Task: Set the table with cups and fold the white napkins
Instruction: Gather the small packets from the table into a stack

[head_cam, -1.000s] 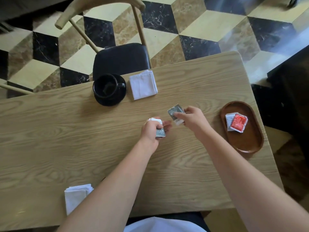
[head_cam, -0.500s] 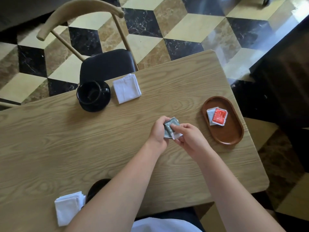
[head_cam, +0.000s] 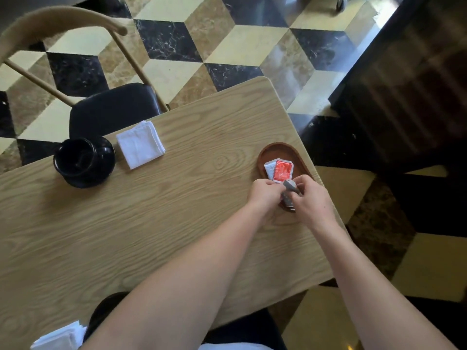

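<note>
Fingers [head_cam: 302,184] around upright grey packet [head_cam: 290,186]

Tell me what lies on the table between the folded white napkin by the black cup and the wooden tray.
Nothing: in the head view, only bare tabletop runs from the folded napkin to the wooden tray; both hands work over the tray's near end.

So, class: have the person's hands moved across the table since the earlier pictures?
Yes. Both the left hand and right hand moved right, from mid-table to over the wooden tray.
</note>
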`<act>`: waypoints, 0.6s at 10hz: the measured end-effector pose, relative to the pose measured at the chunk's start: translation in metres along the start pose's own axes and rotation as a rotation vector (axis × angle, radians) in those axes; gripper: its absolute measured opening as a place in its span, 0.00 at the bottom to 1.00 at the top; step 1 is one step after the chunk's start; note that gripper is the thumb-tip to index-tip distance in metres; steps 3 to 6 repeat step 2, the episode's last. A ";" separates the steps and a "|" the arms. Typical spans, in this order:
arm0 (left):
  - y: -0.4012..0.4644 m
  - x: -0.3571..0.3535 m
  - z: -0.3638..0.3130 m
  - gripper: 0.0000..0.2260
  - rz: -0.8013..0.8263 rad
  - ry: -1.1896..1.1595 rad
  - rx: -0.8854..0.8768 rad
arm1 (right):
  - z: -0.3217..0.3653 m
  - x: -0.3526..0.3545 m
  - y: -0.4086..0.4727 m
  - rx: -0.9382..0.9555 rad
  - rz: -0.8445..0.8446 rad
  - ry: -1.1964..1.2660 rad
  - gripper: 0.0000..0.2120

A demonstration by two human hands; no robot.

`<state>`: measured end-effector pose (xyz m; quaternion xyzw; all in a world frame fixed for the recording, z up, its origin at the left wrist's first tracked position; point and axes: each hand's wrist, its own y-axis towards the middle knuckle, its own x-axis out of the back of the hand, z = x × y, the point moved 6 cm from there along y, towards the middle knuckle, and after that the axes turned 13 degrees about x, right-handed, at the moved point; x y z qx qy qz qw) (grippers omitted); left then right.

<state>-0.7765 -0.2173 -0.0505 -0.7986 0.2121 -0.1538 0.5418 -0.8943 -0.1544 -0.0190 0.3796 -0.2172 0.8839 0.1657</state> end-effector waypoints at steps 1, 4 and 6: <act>-0.006 0.005 -0.003 0.02 -0.083 -0.074 -0.038 | -0.005 -0.004 0.007 0.029 0.016 -0.116 0.12; -0.021 0.025 0.002 0.01 -0.172 -0.041 -0.090 | -0.004 -0.001 0.007 -0.016 -0.013 -0.195 0.20; -0.021 0.025 0.002 0.01 -0.172 -0.041 -0.090 | -0.004 -0.001 0.007 -0.016 -0.013 -0.195 0.20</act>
